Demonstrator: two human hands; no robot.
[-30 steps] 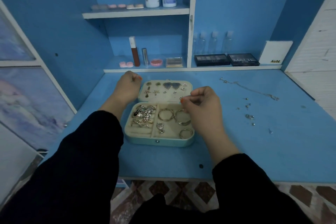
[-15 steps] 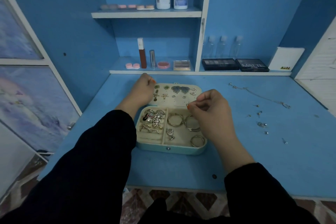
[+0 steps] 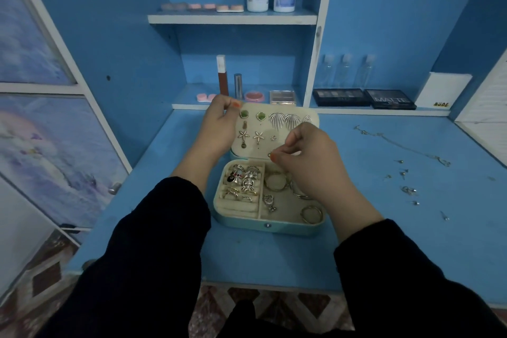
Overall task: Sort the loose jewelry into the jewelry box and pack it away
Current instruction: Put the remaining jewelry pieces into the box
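Risking drop: tiny silvery piece (image 3: 270,155), probably earring stud, could slip from right hand (image 3: 310,167), vanish among hoops (image 3: 311,214) in open teal jewelry box with cream lining (image 3: 267,225). Post may miss hole if cream earring-studded lid (image 3: 263,149) wobbles. Dark sleeve could sweep loose silver studs (image 3: 408,190) and thin chain (image 3: 406,147), lying on blue surface (image 3: 384,241) well right of box.

Left hand (image 3: 222,126): fingers curled round lid's top-left corner, bracing it. Right hand: thumb and forefinger pinch piece at lid's lower edge, above hoop compartment.
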